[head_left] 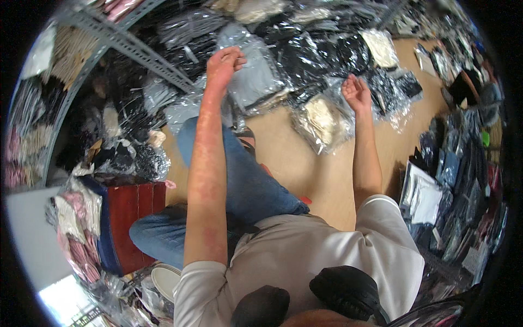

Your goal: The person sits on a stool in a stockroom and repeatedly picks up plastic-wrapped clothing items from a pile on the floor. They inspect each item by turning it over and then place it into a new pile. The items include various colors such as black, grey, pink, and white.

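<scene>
My left hand [223,64] is raised at the upper middle, its fingers loosely bent and a little apart, with nothing seen in it. Close beside and beneath it lies a grey folded garment in a clear plastic bag [253,76]. My right hand [357,94] is held up farther right, palm showing, fingers half curled and empty. Nearest to it are a cream garment in a clear bag [321,121] on the floor and dark bagged garments [384,90]. Black bagged garments [310,60] lie between and beyond the two hands.
Metal shelving [131,49] with stacked clothes stands at the left. A red box-like seat [133,218] is beside my knee. Bagged garments pile up along the right [457,180]. Another cream package [379,48] lies at the back on the wooden floor [327,180].
</scene>
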### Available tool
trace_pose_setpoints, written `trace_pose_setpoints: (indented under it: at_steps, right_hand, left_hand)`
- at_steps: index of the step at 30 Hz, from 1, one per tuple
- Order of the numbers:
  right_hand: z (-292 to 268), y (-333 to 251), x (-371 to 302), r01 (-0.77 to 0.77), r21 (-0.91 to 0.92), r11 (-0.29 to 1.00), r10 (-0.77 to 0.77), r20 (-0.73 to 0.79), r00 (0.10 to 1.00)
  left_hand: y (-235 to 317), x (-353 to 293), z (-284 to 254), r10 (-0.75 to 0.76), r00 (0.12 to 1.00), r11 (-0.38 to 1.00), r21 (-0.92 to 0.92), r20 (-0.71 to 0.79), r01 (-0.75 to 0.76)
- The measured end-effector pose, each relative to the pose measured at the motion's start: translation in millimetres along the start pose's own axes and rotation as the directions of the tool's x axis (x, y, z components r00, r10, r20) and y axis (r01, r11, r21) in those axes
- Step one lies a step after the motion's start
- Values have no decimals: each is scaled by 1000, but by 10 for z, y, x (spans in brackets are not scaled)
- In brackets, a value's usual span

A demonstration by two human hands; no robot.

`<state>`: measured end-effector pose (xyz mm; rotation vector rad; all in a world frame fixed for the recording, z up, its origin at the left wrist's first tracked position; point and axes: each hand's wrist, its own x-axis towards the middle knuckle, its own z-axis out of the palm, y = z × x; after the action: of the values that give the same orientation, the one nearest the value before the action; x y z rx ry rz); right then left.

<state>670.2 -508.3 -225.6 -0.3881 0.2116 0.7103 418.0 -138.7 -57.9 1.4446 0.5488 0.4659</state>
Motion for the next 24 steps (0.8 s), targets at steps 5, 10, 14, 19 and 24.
trace_pose_setpoints:
  at_steps: [5,10,14,19,24]
  right_hand:
    - [1364,1197,85,-272,-285,919,332,187,925]
    - [2680,2460,110,-222,-650,726,508,290,811]
    - [3721,3447,-283,52,-830,555,515,392,762]
    - [4259,4767,-512,184,-922,342,730,384,566]
    - [3982,6210,-348,276,-952,132,808,265,527]
  left_hand:
    - [510,-400,-1329,-28,995,1000,-5,-100,27]
    - [461,-1206,-2914,-119,910,993,-61,-398,103]
    - [494,-1758,-3710,-170,815,983,-35,-554,182]
    - [357,-2287,-4431,-144,770,982,5,-622,188]
    - [-359,-2771,-4932,-249,668,861,155,-701,484]
